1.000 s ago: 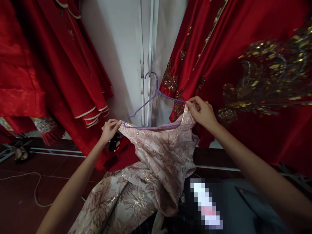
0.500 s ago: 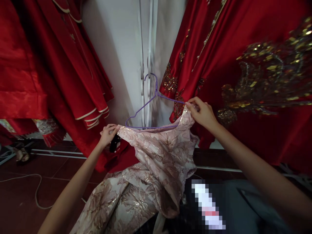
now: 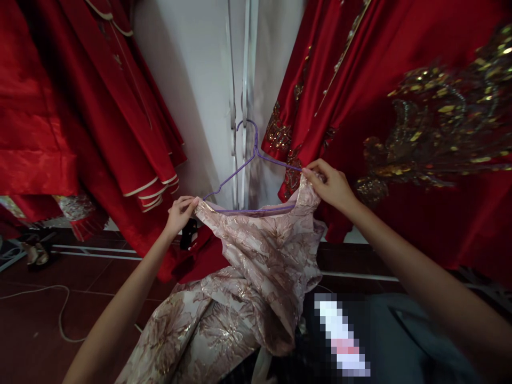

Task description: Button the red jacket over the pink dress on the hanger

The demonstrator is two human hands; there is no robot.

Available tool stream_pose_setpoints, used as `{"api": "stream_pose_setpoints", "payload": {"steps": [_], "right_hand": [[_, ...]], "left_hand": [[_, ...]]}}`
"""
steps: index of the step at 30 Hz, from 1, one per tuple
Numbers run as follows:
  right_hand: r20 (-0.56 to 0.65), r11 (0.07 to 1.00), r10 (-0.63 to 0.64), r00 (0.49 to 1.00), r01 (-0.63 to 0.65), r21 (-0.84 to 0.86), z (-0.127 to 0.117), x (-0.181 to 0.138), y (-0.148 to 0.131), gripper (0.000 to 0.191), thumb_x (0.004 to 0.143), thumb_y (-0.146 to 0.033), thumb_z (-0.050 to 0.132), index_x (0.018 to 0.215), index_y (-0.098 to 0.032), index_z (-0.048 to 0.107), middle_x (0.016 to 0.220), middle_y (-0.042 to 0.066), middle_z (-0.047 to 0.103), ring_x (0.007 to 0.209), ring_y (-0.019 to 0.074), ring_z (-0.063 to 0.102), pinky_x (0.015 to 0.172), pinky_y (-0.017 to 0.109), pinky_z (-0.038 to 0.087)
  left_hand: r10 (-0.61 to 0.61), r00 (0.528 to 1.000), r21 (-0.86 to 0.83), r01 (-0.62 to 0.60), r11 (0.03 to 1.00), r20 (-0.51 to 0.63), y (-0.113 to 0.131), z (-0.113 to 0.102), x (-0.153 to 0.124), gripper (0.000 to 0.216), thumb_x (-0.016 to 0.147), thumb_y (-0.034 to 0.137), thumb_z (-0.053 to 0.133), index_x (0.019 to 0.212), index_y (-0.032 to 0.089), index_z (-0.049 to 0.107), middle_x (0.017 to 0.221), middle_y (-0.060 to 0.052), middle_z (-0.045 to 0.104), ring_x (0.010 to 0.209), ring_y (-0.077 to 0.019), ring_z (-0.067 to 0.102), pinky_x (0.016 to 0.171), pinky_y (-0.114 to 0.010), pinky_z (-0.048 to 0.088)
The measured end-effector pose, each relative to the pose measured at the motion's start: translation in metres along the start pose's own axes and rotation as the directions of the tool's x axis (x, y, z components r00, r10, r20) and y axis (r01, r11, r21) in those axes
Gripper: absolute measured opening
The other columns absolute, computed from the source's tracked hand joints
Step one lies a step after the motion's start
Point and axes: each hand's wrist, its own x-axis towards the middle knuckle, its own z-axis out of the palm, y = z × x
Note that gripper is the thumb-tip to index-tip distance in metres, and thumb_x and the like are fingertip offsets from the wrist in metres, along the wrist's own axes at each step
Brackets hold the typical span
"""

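Note:
A pale pink dress [image 3: 256, 250] with a shiny gold floral pattern is stretched between my two hands, its lower part bunched toward me. Inside its neckline sits a purple hanger [image 3: 256, 152], hook upward. My left hand [image 3: 181, 214] pinches the left shoulder strap, which lies over that end of the hanger. My right hand [image 3: 328, 184] grips the right strap, where the hanger's other arm runs in beneath the cloth. Both hanger ends are hidden by fabric and fingers.
Red garments [image 3: 132, 122] hang on the left, and red garments with gold sequins [image 3: 400, 213] hang on the right. Between them stand white metal poles [image 3: 246, 64] against a pale wall. Shoes [image 3: 37, 255] and a white cable [image 3: 60, 314] lie low at the left. A blurred patch [image 3: 344, 336] shows lower right.
My left hand has risen slightly and moved a little to the right, bringing the left strap over the hanger's left end, which was bare before. My right hand has barely moved.

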Motion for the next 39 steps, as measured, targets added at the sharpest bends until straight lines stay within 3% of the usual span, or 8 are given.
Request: {"api": "stream_pose_setpoints", "payload": {"steps": [5, 10, 16, 21, 25, 28, 32, 39], "right_hand": [[0.039, 0.994, 0.021, 0.999, -0.025, 0.11, 0.008, -0.003, 0.005, 0.033, 0.082, -0.056, 0.045, 0.083, -0.024, 0.054, 0.069, 0.001, 0.059, 0.062, 0.0167, 0.053, 0.059, 0.03, 0.041], [0.027, 0.992, 0.03, 0.999, -0.033, 0.125, 0.003, 0.002, 0.011, 0.033, 0.082, -0.055, 0.046, 0.08, -0.023, 0.054, 0.069, 0.002, 0.06, 0.062, 0.0173, 0.054, 0.058, 0.03, 0.041], [0.056, 0.989, 0.028, 0.998, -0.035, 0.141, 0.002, 0.003, 0.009, 0.031, 0.082, -0.053, 0.047, 0.079, -0.023, 0.053, 0.07, 0.001, 0.061, 0.063, 0.0169, 0.055, 0.06, 0.03, 0.042], [0.058, 0.988, 0.034, 0.998, -0.042, 0.15, 0.004, 0.005, 0.01, 0.031, 0.081, -0.053, 0.049, 0.078, -0.023, 0.054, 0.071, 0.002, 0.063, 0.065, 0.0174, 0.056, 0.06, 0.03, 0.042], [0.054, 0.985, 0.045, 0.997, -0.054, 0.164, 0.001, 0.004, 0.01, 0.032, 0.08, -0.055, 0.05, 0.077, -0.023, 0.054, 0.07, 0.002, 0.063, 0.064, 0.0177, 0.057, 0.06, 0.03, 0.042], [0.051, 0.99, 0.041, 0.998, -0.048, 0.134, -0.005, 0.001, 0.005, 0.032, 0.079, -0.054, 0.052, 0.074, -0.023, 0.055, 0.07, 0.002, 0.063, 0.063, 0.0177, 0.056, 0.059, 0.029, 0.041], [0.095, 0.995, 0.021, 0.995, -0.031, 0.096, -0.013, -0.006, -0.01, 0.032, 0.079, -0.054, 0.053, 0.072, -0.023, 0.057, 0.071, 0.003, 0.065, 0.064, 0.0184, 0.057, 0.059, 0.03, 0.042], [0.199, 0.978, 0.033, 0.979, -0.073, 0.194, -0.017, -0.006, -0.016, 0.036, 0.076, -0.056, 0.056, 0.073, -0.02, 0.061, 0.076, 0.005, 0.068, 0.07, 0.0189, 0.061, 0.064, 0.03, 0.045]], "left_hand": [[0.055, 0.994, -0.266, -0.028, 0.964, 0.095, 0.055, 0.011, 0.014, 0.047, 0.083, 0.056, 0.045, 0.098, 0.019, 0.069, 0.107, -0.006, 0.065, 0.104, -0.0212, 0.056, 0.097, -0.034, 0.04], [-0.085, 0.943, -0.522, 0.252, 0.815, 0.323, 0.058, 0.008, -0.005, 0.066, 0.088, 0.06, 0.019, 0.132, 0.018, 0.046, 0.113, -0.01, 0.063, 0.097, -0.0235, 0.061, 0.083, -0.037, 0.048], [-0.059, 0.81, -0.067, 0.12, 0.991, 0.584, -0.003, -0.006, -0.063, 0.071, 0.063, 0.041, 0.066, 0.129, 0.021, 0.049, 0.112, -0.009, 0.063, 0.077, -0.0203, 0.063, 0.071, -0.031, 0.05], [-0.09, 0.807, 0.128, 0.018, 0.992, 0.584, -0.018, -0.018, -0.065, 0.032, 0.078, 0.047, 0.048, 0.089, 0.023, 0.066, 0.079, -0.004, 0.068, 0.069, -0.0196, 0.06, 0.066, -0.029, 0.046], [-0.164, 0.912, 0.133, 0.122, 0.984, 0.375, -0.011, -0.024, -0.034, 0.038, 0.081, 0.052, 0.04, 0.074, 0.02, 0.061, 0.07, -0.002, 0.064, 0.067, -0.0186, 0.057, 0.066, -0.028, 0.044], [-0.244, 0.966, 0.211, 0.222, 0.952, 0.087, 0.014, -0.021, -0.005, 0.038, 0.084, 0.044, 0.034, 0.061, 0.019, 0.052, 0.06, -0.003, 0.057, 0.059, -0.0174, 0.051, 0.061, -0.029, 0.039], [-0.081, 0.982, 0.251, 0.123, 0.96, -0.171, 0.08, -0.003, 0.03, 0.034, 0.087, 0.037, 0.032, 0.064, 0.019, 0.049, 0.061, -0.004, 0.054, 0.06, -0.017, 0.05, 0.06, -0.028, 0.033], [0.202, 0.976, 0.127, -0.21, 0.969, 0.076, 0.17, 0.021, 0.05, 0.032, 0.09, 0.037, 0.034, 0.07, 0.018, 0.049, 0.058, 0.001, 0.045, 0.056, -0.0126, 0.043, 0.057, -0.025, 0.029]]}}
